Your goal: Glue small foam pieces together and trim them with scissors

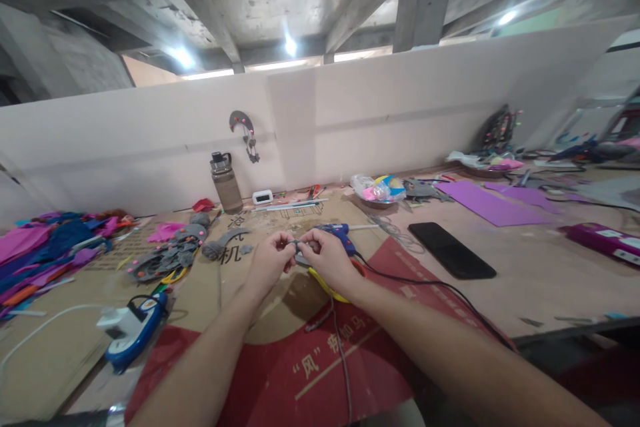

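One small grey piece point(296, 245) was held up between the left hand point(270, 260) and the right hand point(329, 258), apparently for close work by both. It sat at the very fingertips, pinched by thumb and forefinger from either side; its finer form was too small to tell. Scissors point(320, 281) lay below the right hand and a blue glue gun point(342, 236) just beyond, presumably placed within reach. One black phone point(450, 250) lay farther right.

A bottle point(229, 188) stands by the white wall point(345, 147) — a black phone point(451, 250) lies flat.
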Tool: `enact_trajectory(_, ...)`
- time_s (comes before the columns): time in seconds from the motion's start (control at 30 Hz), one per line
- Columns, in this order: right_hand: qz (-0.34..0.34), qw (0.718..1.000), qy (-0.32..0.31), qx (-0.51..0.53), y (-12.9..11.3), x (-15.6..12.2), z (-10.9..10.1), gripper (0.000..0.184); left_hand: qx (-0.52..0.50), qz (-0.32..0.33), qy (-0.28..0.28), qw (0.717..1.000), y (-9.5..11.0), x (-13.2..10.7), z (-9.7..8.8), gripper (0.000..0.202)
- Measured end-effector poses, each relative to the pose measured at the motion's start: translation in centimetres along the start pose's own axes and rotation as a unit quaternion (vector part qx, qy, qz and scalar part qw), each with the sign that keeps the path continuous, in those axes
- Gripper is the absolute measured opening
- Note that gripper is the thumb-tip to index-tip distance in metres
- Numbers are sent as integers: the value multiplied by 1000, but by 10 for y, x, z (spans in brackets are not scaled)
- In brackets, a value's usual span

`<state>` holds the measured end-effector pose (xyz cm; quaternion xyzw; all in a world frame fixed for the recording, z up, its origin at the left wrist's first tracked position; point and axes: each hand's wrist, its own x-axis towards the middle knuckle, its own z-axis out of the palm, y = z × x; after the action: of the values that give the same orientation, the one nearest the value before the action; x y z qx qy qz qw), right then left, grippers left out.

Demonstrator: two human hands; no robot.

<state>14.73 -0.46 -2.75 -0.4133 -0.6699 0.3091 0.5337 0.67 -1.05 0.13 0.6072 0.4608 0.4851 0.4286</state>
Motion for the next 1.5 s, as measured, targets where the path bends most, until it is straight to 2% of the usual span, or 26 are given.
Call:
enact_trajectory(0.27, 64, 993, -9, 101, -5, 9, -4, 18, -152, -77, -89, 981, -2, 9, -9, 29)
enact_trajectory(0.43, 95, 981, -11, 167, -10, 8, -4, 19, -186, -87, -76, 976, -2, 10, -10, 29)
enact_trajectory(0.6, 105, 972, -23, 208, -13, 6, -3, 22, -178, -84, -23, 980, -3, 10, -13, 30)
enact_trajectory(0.77, 106, 980, -34, 165, -6, 7, 0, 24, -179, -83, 19, 980, -4, 12, -16, 30)
enact_trajectory(0.93, 111, 984, -43, 134, 3, 9, 3, 16, -193, -76, 40, 977, -7, 14, -19, 31)
enact_trajectory(1.07, 52, 996, -41, 55, 7, 10, 0, 15, -193, -74, 55, 977, -12, 17, -22, 29)
enact_trajectory(1.23, -23, 999, -16, -40, 2, 14, -9, 17, -196, -75, 72, 975, -13, 18, -25, 27)
enact_trajectory(1.33, -29, 997, 0, -66, 2, 20, -17, 14, -207, -74, 78, 972, -12, 18, -25, 27)
enact_trajectory(1.5, -28, 993, 39, -106, 15, 33, -36, 15, -206, -78, 78, 972, -15, 21, -28, 27)
